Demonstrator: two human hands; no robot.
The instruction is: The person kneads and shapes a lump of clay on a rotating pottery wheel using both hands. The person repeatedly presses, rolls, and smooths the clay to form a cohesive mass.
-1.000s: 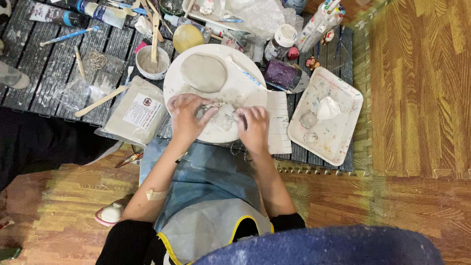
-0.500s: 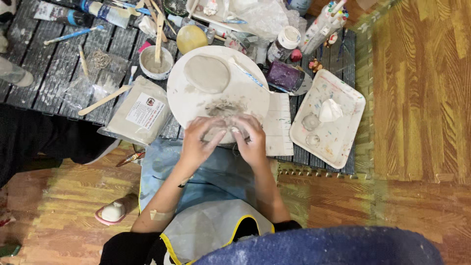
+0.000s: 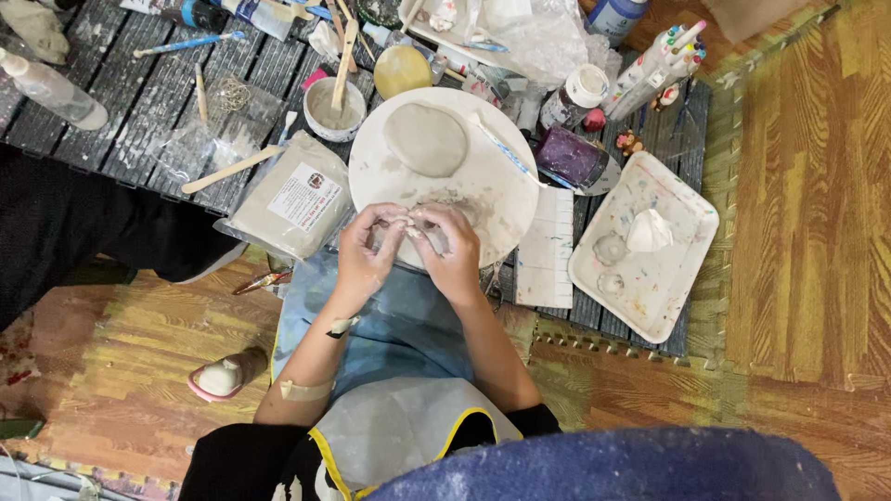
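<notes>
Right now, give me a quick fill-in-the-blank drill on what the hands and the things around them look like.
1. Both hands pinch a small lump of ____ between them.
2. The flat clay disc lies on the round white ____.
3. A wooden stick stands in the small bowl, which sits to the ____ of that board in the picture.

Missing words: clay; board; left

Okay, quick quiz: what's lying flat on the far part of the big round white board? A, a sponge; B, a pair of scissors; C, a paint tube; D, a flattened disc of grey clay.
D: a flattened grey clay disc lies on the round white board, beyond both hands.
</notes>
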